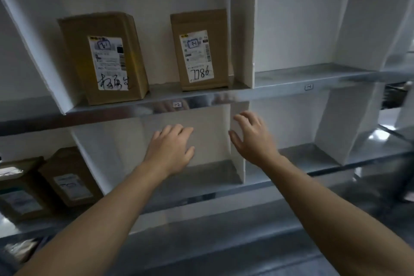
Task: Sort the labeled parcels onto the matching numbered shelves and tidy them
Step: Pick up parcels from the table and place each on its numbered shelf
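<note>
Hands out in front: left hand (171,148) palm down, fingers relaxed and close together, holding nothing; right hand (251,139) near it, fingers spread and slightly curled, also holding nothing. Both raised before the lower shelf (215,170), just under the front edge of the upper shelf (280,93). Small tag (178,104) on that edge, above the left hand. Upright on the upper shelf, labels facing out: brown box (103,58) toward the left, thinner parcel (199,49) just beside the white divider (243,24). Two more parcels (69,177), blurred, at the lower shelf's left end.
</note>
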Available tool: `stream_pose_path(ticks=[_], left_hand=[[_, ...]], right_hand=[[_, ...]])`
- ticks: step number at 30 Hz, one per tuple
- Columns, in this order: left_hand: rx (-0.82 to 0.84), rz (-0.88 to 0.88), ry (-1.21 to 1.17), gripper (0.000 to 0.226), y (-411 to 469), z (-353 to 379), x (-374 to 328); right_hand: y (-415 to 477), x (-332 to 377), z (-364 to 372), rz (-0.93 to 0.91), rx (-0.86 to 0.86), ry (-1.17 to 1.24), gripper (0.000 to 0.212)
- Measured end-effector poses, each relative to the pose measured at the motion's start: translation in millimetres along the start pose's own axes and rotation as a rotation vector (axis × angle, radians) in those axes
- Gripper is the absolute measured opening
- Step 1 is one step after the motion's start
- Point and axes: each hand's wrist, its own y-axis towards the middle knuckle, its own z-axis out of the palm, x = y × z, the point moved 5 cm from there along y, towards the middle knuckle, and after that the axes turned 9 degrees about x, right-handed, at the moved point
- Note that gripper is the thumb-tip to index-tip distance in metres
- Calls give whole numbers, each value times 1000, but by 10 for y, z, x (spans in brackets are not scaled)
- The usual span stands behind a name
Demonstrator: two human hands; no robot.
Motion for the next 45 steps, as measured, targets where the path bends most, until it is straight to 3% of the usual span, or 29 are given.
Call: stream_pose_path(ticks=[5, 13, 23, 33, 45], left_hand=[[152, 156, 33, 51, -95, 566, -692], [286, 446, 97, 43, -183, 1226, -2104], [250, 776, -19, 43, 25, 1256, -4572], [206, 977, -127, 46, 174, 1128, -7413], [285, 1184, -196, 49, 159, 1170, -9312]], right_hand=[[-828, -537, 193, 152, 245, -253, 49], [-2149, -1452, -21, 433, 430, -400, 47], [-3573, -2949, -1014, 805, 366, -431, 42], [-5049, -4538, -2376, 1085, 362, -480, 38], [-6189, -5544, -3028, 1331, 292, -409, 42]])
